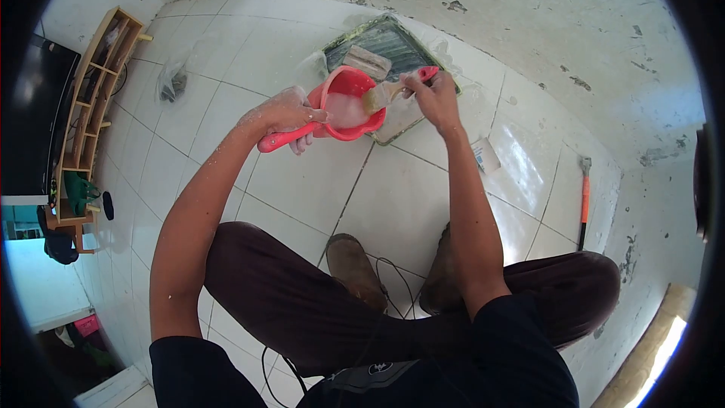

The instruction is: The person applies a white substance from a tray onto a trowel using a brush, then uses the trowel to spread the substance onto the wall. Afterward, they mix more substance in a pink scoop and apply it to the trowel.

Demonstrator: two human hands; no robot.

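My left hand [291,115], dusted with white, is closed around the red plastic dipper [322,91] where its handle meets the bowl. The dipper is tilted, and a milky white liquid [347,112] lies inside it. My right hand [436,102] grips a paintbrush [389,94] with a red handle end. The brush's bristles are inside the dipper's mouth, by the right rim. Just behind the dipper, a dark paint tray [393,41] with a paint-stained edge rests on the tiled floor. A greyish flat block [367,62] lies in it.
A small printed card or packet [485,156] lies right of the tray. An orange-handled hammer [585,200] lies near the right wall. A crumpled clear plastic bag [172,83] sits at left, near a wooden shelf [94,106]. The walls [521,7] have chipped patches.
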